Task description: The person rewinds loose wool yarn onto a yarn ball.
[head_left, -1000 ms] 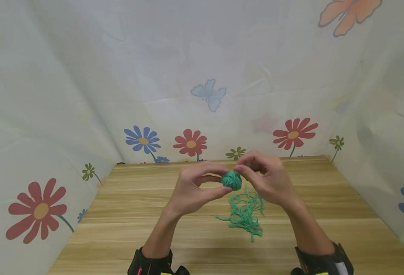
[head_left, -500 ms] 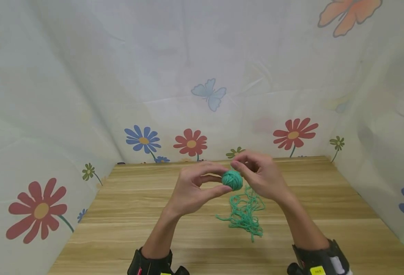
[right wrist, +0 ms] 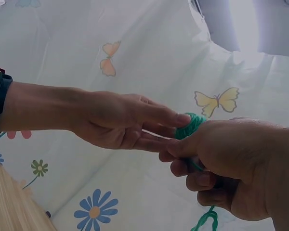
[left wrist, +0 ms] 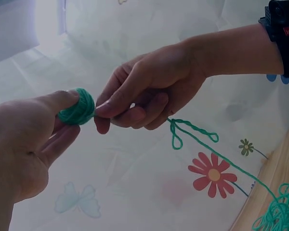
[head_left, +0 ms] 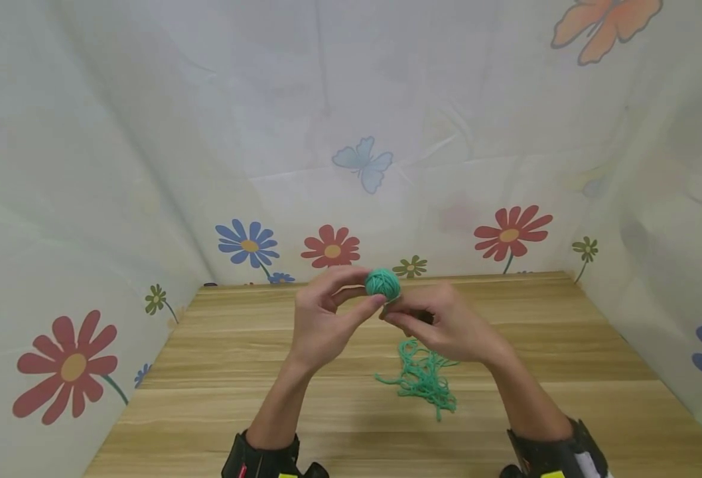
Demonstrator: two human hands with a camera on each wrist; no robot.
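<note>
A small ball of green yarn (head_left: 383,284) is held up over the table between the thumb and fingers of my left hand (head_left: 330,318). Close beside the ball, my right hand (head_left: 440,322) pinches the yarn strand between thumb and forefinger. In the left wrist view the strand (left wrist: 226,158) runs out below the right hand, with small twisted loops near it, down to the loose pile. That tangled pile of green yarn (head_left: 425,378) lies on the table under the right hand. In the right wrist view the right hand partly hides the yarn ball (right wrist: 190,126).
The wooden table (head_left: 225,385) stretches out below both hands. A pale curtain (head_left: 267,133) printed with flowers and butterflies hangs behind it and along both sides. Dark straps with cameras sit on both wrists.
My left hand has raised the yarn ball and shifted it slightly left. The right hand has gone from above the ball to its lower right side, still pinching the strand.
</note>
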